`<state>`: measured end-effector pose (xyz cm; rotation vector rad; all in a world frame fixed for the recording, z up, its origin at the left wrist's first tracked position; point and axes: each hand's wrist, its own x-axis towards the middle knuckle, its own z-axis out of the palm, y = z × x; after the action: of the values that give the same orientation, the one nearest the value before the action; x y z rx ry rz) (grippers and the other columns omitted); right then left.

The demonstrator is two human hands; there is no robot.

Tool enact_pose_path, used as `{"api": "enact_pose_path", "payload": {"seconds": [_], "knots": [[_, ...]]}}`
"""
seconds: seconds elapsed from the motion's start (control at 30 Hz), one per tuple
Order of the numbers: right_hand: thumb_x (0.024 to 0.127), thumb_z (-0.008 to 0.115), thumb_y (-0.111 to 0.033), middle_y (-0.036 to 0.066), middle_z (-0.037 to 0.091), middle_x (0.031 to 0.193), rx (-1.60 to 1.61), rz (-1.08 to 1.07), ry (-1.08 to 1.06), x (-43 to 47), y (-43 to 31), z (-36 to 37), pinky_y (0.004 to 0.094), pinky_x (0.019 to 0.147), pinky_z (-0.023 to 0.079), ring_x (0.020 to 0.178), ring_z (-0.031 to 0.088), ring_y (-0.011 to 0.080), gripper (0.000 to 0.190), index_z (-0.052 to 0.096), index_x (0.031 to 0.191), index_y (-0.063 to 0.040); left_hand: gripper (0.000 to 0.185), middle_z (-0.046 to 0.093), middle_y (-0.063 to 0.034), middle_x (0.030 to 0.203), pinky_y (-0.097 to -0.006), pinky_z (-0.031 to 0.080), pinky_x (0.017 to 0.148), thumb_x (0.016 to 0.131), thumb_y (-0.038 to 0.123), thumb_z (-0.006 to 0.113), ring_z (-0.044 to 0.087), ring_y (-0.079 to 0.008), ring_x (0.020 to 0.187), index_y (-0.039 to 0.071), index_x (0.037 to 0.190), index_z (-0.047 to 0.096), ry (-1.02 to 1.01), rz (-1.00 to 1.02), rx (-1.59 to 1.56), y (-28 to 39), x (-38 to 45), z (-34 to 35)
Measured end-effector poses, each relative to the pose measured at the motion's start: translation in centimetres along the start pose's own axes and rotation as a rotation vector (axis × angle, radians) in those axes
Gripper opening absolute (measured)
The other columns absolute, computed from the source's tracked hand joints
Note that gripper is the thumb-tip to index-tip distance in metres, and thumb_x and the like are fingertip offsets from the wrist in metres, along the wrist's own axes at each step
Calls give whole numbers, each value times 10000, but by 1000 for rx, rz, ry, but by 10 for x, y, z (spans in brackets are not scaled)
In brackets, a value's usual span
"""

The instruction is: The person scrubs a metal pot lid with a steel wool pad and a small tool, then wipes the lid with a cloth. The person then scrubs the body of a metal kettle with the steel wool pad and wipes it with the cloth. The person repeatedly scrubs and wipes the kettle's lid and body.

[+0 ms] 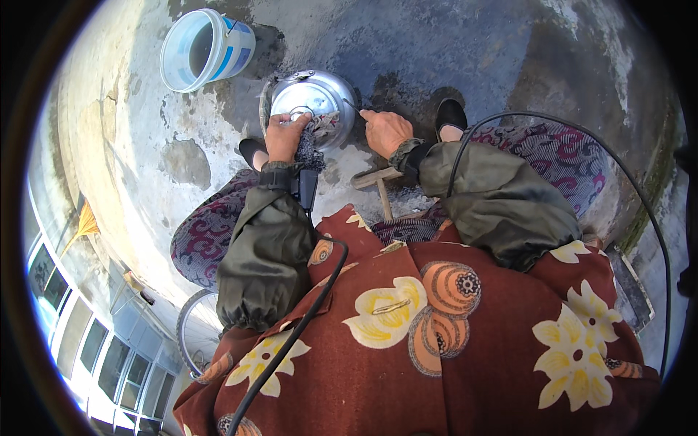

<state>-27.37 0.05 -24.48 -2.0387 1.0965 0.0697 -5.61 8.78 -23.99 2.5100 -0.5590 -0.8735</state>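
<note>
A round aluminium pot or kettle (pixel 343 90) stands on the ground between the person's feet, its shiny lid (pixel 305 97) facing up. My left hand (pixel 284 137) grips the lid at its central knob. A crumpled grey rag (pixel 327 125) lies on the metal against the thumb side, and a dark mesh-like cloth (pixel 311 151) hangs beside the wrist. At the right rim, my right hand (pixel 387 132) pinches a thin dark rod-like piece (pixel 351 105). Its tip reaches the pot's edge; whether it is a tool or the pot's own handle is unclear.
A white and blue plastic bucket (pixel 234 49) containing dark liquid stands at upper left. A low wooden stool frame (pixel 384 191) sits between the legs. Black cable (pixel 600 144) loops over the right arm. A bicycle wheel (pixel 196 327) and a straw broom (pixel 86 222) are at left.
</note>
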Motion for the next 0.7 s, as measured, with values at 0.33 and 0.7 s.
{"api": "enact_pose_path", "payload": {"seconds": [0.33, 0.7], "knots": [[849, 542, -180, 181, 662, 916, 108, -4, 53, -3, -1, 0, 491, 732, 506, 841, 623, 382, 302, 640, 1122, -95, 652, 653, -186, 955, -319, 467, 790, 634, 450, 801, 619, -247, 883, -31, 1022, 594, -8, 18, 19, -3, 1, 0], [855, 544, -191, 182, 659, 951, 108, 11, 23, 1, 1, 2, 495, 748, 504, 870, 620, 382, 316, 632, 1142, -93, 644, 659, -215, 898, -355, 478, 774, 623, 483, 792, 639, -301, 864, -22, 974, 601, 23, 68, 40, -9, 5, 2]]}}
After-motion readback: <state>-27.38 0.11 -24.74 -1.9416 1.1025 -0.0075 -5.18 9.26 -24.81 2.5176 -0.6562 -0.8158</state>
